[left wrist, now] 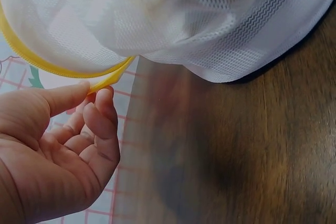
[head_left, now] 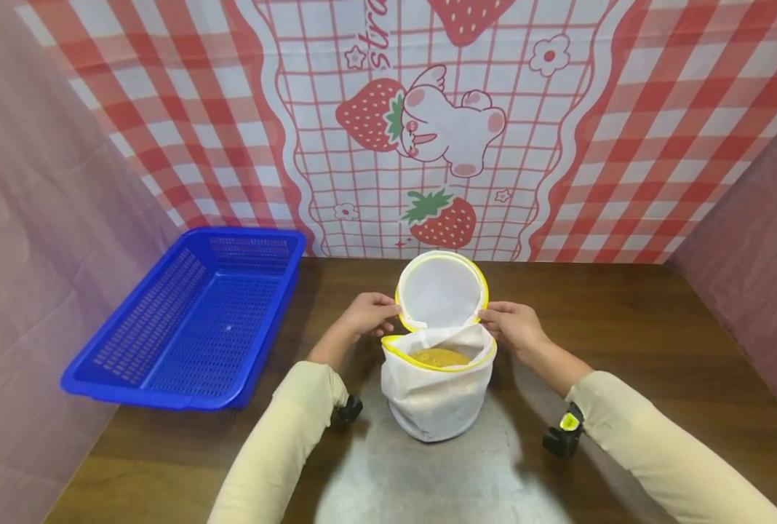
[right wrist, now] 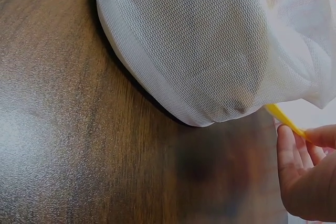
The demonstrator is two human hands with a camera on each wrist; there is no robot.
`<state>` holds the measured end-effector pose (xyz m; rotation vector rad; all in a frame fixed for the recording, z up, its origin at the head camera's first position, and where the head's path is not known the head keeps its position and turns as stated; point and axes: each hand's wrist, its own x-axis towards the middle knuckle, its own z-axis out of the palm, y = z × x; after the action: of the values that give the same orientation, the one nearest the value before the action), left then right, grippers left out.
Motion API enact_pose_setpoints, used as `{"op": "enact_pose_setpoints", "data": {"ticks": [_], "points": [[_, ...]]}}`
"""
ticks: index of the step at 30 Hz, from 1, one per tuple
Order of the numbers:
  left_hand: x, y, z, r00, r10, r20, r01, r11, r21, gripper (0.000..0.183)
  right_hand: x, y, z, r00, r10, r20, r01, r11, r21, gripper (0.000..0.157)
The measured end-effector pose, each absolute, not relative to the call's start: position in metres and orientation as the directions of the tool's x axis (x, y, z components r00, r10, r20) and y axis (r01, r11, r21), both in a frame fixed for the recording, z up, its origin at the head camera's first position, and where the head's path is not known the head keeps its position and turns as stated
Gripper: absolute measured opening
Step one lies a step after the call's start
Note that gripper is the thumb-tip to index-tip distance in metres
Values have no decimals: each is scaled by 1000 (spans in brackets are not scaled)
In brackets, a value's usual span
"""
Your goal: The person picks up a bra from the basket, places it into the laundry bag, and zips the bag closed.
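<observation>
A white mesh laundry bag (head_left: 433, 404) with a yellow zipper stands on the table, its round lid (head_left: 442, 291) raised at the far side. Inside lies something yellow-brown with small darker marks (head_left: 441, 357), mostly hidden by the bag's wall. The left hand (head_left: 370, 314) pinches the left edge of the lid. In the left wrist view its thumb and fingertips grip the yellow zipper edge (left wrist: 105, 82). Opposite it, the right hand (head_left: 514, 325) pinches the lid's right edge; the right wrist view shows a yellow strip (right wrist: 286, 120) between thumb and fingers.
To the left sits a blue perforated plastic basket (head_left: 254, 367). The brown wooden table (head_left: 657, 349) ends at a strawberry-patterned cloth (head_left: 532, 145) behind, with pinkish drapes (head_left: 48, 204) at both sides.
</observation>
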<state>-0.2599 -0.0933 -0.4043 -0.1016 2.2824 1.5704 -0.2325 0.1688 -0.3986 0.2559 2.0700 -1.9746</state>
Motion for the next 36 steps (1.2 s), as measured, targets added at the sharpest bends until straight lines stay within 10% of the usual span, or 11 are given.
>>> {"op": "enact_pose_setpoints", "data": {"ticks": [36], "points": [[-250,-96,-397,-939,166,-301,-231,342,911,29,-223,175,-392,-977,-86,-195,192,52,-980,36]]}}
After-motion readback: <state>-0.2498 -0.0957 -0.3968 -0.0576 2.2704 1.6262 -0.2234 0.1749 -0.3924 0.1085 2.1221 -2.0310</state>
